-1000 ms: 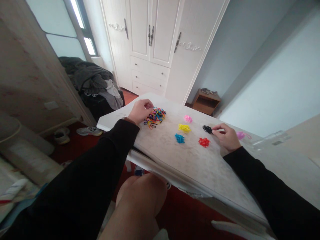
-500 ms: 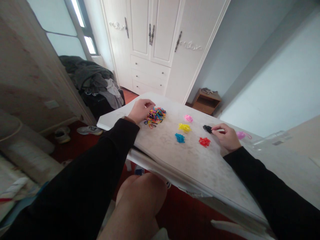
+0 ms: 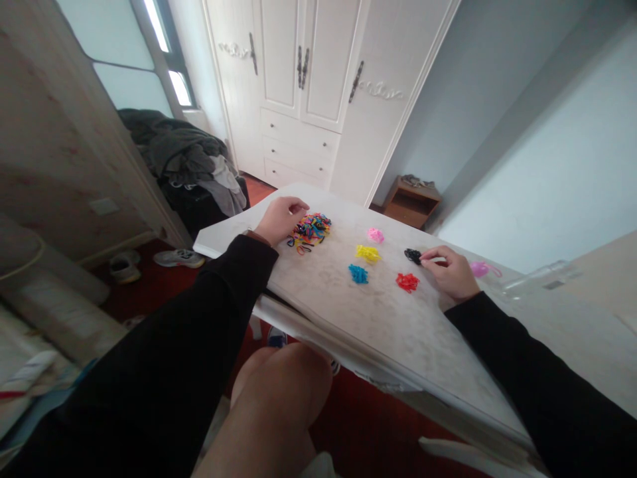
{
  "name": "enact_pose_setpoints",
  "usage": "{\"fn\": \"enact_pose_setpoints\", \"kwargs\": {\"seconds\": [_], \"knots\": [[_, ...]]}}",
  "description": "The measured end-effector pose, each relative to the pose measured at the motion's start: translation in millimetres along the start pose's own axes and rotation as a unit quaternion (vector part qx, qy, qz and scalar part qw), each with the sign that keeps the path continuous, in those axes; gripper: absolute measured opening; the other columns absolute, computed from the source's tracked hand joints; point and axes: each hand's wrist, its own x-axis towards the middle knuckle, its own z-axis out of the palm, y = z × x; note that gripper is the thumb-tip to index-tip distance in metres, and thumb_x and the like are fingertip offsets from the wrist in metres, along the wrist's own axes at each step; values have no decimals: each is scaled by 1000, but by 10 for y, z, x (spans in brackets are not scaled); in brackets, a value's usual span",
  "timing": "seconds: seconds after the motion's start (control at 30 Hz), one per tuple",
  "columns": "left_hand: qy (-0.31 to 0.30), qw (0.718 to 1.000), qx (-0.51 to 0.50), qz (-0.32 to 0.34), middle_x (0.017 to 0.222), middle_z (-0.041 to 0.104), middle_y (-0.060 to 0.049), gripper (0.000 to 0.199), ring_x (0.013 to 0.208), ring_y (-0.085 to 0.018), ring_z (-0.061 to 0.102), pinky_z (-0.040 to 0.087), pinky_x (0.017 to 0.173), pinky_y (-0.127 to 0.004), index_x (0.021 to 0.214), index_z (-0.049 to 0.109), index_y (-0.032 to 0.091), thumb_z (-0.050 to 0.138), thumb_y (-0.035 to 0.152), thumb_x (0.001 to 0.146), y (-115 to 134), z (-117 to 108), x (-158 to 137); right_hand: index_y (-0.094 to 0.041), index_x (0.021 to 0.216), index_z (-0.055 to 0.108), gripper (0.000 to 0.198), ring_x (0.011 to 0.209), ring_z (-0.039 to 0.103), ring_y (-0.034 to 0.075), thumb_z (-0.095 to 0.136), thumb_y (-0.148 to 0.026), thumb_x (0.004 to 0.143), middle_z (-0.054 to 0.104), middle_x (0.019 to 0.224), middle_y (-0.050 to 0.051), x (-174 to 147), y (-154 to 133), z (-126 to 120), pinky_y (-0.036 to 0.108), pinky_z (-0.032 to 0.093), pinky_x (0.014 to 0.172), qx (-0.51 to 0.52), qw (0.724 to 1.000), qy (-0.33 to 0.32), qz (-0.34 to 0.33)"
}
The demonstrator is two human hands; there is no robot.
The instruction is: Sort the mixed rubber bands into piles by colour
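On the white table (image 3: pixel 318 312) lies a heap of small mixed-colour rubber bands (image 3: pixel 314 228). My left hand (image 3: pixel 279 219) rests against its left side, fingers curled together; whatever is between them is hidden. To the right, bands lie in single-colour piles: pink (image 3: pixel 375 236), yellow (image 3: pixel 368 253), blue (image 3: pixel 358 273), red (image 3: pixel 407 283) and black (image 3: pixel 412 255). With thumb and fingertips pinched, my right hand (image 3: pixel 452 271) touches the right edge of the black rubber bands. The red pile is just below and left of that hand.
Right of my right hand are a pink item (image 3: pixel 482 269) and a clear plastic bottle (image 3: pixel 542 277) lying down. A white wardrobe (image 3: pixel 323 73) stands beyond the table, with a small wooden cabinet (image 3: pixel 411 202) to its right. Clothes (image 3: pixel 184 153) are heaped at left.
Both hands keep nearly the same place and pose. The rubber band piles look unchanged; the view has shifted very slightly.
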Motion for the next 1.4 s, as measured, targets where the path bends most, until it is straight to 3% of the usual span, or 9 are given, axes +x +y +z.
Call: {"fn": "enact_pose_setpoints", "kwargs": {"seconds": [0.17,0.4,0.73,1.4], "knots": [[-34,999,-26,8,80,75,-6,16,75,-19,66,54,76,-30,88,78,16,70,20,76,-12,6,-16,-24,74,73,15,89,73,28,72,-39,73,78,90,7,-8,-5,4,45,62,82,2,1000,-7,-5],[-50,998,-10,25,79,75,-5,16,76,-19,66,54,75,-31,86,77,16,71,24,73,3,-4,-17,-24,73,74,17,90,73,28,71,-41,71,78,89,6,-7,0,3,44,62,81,0,1000,-8,-7],[2,999,-19,43,83,71,-4,6,84,-21,67,52,74,-32,80,65,19,65,17,74,-52,23,-14,-24,74,73,16,91,73,28,70,-40,72,78,90,6,-8,-1,-1,44,62,82,-5,1000,-15,-14],[-21,999,-2,31,81,71,-2,14,78,-20,66,50,76,-33,87,63,20,67,13,76,-15,12,-43,-24,74,73,16,90,73,28,69,-39,72,77,90,7,-16,8,14,43,62,80,-1,1000,-19,-20]]}}
